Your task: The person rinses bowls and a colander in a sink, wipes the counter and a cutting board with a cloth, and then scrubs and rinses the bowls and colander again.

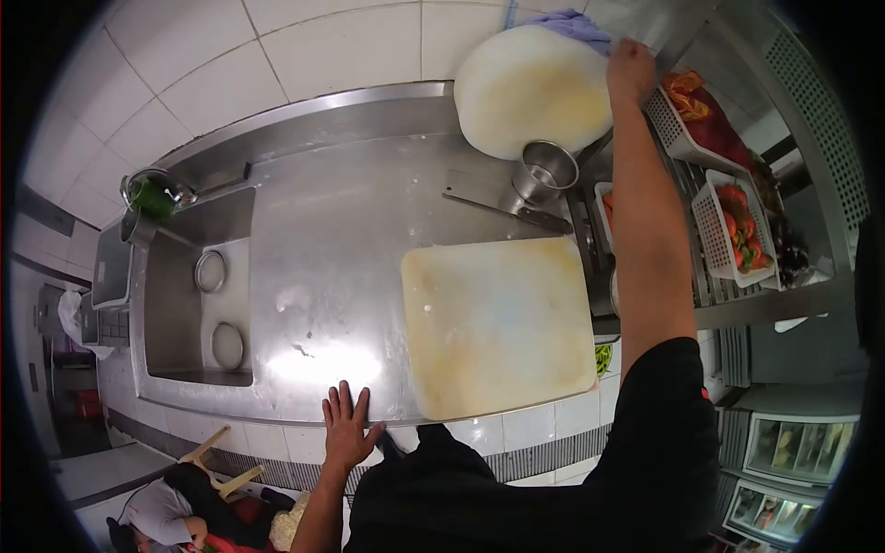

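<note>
My left hand [347, 428] lies with its fingers spread on the front edge of the steel counter [323, 212]. At the back right, my right hand [631, 72] is stretched far out and looks closed; what its fingers hold, if anything, is hidden. Beside it are a purple cloth [573, 28] and some clear plastic [645, 20]. A round, stained cutting board [525, 88] leans against the wall just left of that hand. In front of this board stand a steel pot [546, 171] and a cleaver [489, 197]. A rectangular cutting board [498, 323] lies flat near the counter's front.
At left is a sink [175, 304] with two round metal bowls inside, and a container of greens [152, 197] by its back corner. Right of my arm, a rack carries a basket of red peppers [742, 230] and a red net bag [714, 120]. Another person [171, 507] sits lower left.
</note>
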